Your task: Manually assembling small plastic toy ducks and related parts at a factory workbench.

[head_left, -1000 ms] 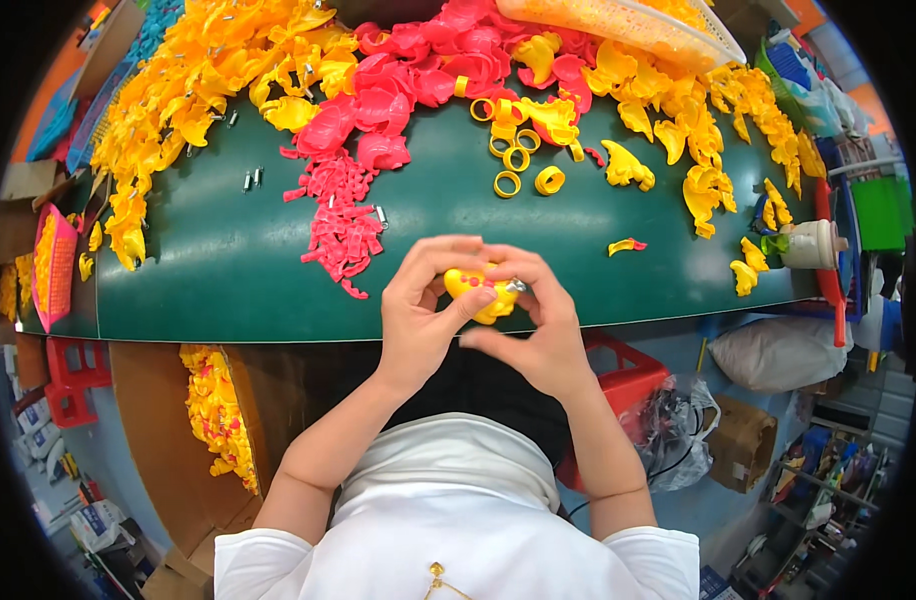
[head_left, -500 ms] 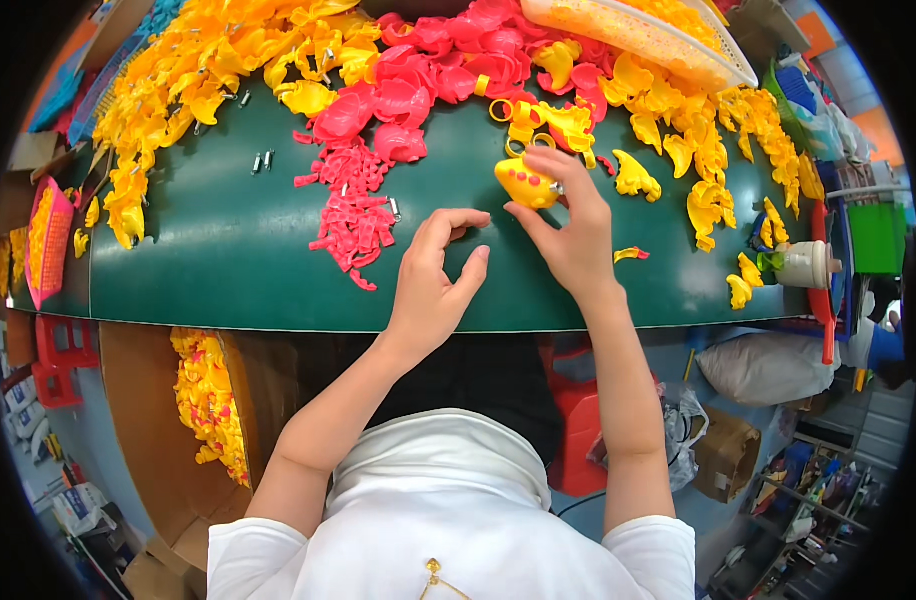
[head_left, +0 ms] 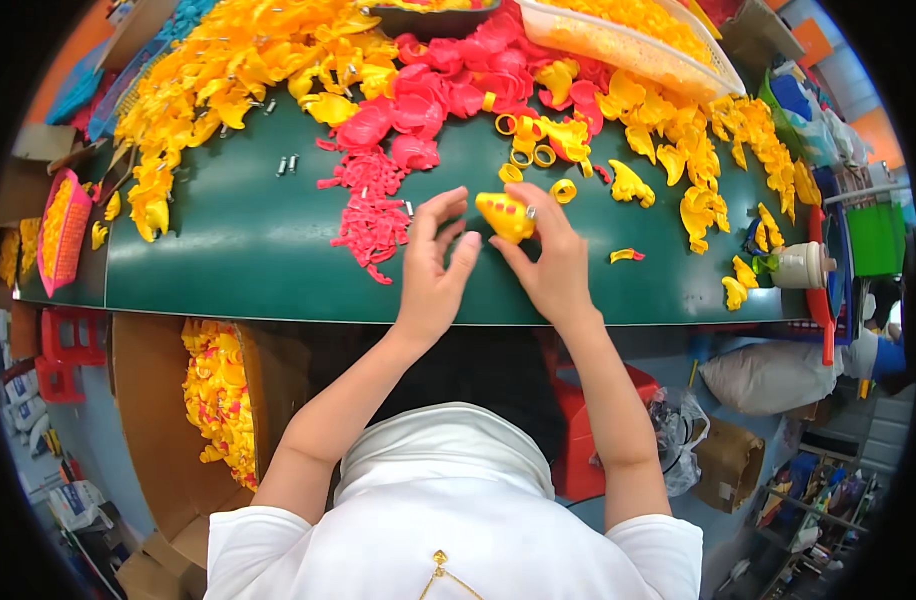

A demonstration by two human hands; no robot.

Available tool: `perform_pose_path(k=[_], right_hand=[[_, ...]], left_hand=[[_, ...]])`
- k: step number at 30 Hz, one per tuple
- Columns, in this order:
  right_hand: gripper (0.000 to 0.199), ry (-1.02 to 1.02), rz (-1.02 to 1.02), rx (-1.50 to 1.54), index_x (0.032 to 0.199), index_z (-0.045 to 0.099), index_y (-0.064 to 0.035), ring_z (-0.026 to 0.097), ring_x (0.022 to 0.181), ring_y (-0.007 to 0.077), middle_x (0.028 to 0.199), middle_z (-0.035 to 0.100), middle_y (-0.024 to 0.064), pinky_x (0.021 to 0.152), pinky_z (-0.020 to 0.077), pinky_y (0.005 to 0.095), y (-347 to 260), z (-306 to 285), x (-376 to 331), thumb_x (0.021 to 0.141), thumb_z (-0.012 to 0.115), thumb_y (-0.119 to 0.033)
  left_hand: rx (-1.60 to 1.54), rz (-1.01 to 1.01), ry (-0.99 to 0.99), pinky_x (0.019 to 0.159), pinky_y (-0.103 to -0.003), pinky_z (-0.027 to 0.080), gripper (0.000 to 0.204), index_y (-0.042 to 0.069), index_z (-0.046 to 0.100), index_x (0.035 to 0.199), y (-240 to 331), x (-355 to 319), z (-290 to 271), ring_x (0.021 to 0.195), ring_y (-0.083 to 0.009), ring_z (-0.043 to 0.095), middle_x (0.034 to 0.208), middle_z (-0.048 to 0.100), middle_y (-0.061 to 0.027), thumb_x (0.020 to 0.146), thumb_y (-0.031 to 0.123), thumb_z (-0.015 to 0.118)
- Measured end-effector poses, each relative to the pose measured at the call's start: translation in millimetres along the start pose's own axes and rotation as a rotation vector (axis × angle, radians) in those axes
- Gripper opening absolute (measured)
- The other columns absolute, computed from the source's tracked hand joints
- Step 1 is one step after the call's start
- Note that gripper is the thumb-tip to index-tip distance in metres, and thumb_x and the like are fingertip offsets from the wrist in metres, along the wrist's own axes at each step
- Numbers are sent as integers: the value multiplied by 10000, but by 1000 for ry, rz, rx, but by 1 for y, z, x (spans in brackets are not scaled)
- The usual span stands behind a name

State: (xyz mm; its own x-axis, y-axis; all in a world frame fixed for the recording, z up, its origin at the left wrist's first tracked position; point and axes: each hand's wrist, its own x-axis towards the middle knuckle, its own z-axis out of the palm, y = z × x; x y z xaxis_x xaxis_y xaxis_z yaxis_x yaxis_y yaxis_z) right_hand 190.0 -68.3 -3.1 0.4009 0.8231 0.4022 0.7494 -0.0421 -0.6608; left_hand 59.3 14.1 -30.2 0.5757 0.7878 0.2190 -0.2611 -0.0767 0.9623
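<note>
Your right hand [head_left: 556, 262] holds a yellow toy piece [head_left: 505, 215] over the green surface [head_left: 248, 255].

Your right grip is closed on the yellow toy piece, fingers wrapped behind it. Just left of that grip, your left hand [head_left: 433, 270] is open and empty, fingers spread beside the piece. Left of it lies a heap of small red parts [head_left: 370, 215]. Just beyond the grip sit yellow rings [head_left: 538, 155], then red shells [head_left: 458, 85] and yellow shells [head_left: 238, 70].

Red basket [head_left: 60, 228] at table's left edge; white bottle [head_left: 804, 266] far right; cardboard box [head_left: 138, 400] below table.
</note>
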Motion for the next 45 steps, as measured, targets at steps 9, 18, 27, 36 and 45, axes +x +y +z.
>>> perform_pose_path(k=[9, 18, 27, 36, 45], right_hand=[[338, -224, 178, 368, 1152, 640, -40, 616, 1042, 166, 1139, 651, 68, 787, 500, 284, -17, 20, 14, 829, 705, -109], [203, -187, -47, -159, 973, 696, -72, 597, 885, 254, 919, 591, 60, 750, 491, 368, -24, 63, 46, 814, 717, -196], [107, -51, -75, -228, 873, 656, -63, 599, 823, 240, 924, 613, 52, 669, 506, 359, -22, 65, 35, 779, 690, -102], [143, 2, 337, 568, 1009, 669, 16, 590, 797, 76, 890, 668, 40, 612, 457, 216, -21, 23, -2, 876, 658, -35], [157, -64, 473, 980, 995, 647, 29, 657, 850, 139, 923, 675, 93, 674, 498, 218, -46, -1, -24, 842, 680, 26]], left_hand=[[388, -200, 286, 811, -295, 525, 203, -9, 570, 1106, 94, -62, -131, 865, -168, 650, 998, 656, -109, 963, 134, 561], [1628, -577, 257, 786, -383, 505, 235, 18, 621, 1078, 113, -88, -250, 847, -339, 648, 983, 667, -191, 905, 177, 627], [1252, 121, 141, 778, -380, 489, 376, 42, 645, 1046, 54, 112, -152, 896, -312, 643, 921, 665, -137, 896, 386, 618], [1295, 0, 284, 720, -452, 522, 298, 70, 623, 1050, 29, 154, -158, 847, -362, 672, 962, 694, -156, 891, 320, 584], [98, -161, 7, 656, -225, 520, 90, 4, 545, 1001, 57, 20, -50, 757, -87, 603, 905, 584, -22, 934, 49, 586]])
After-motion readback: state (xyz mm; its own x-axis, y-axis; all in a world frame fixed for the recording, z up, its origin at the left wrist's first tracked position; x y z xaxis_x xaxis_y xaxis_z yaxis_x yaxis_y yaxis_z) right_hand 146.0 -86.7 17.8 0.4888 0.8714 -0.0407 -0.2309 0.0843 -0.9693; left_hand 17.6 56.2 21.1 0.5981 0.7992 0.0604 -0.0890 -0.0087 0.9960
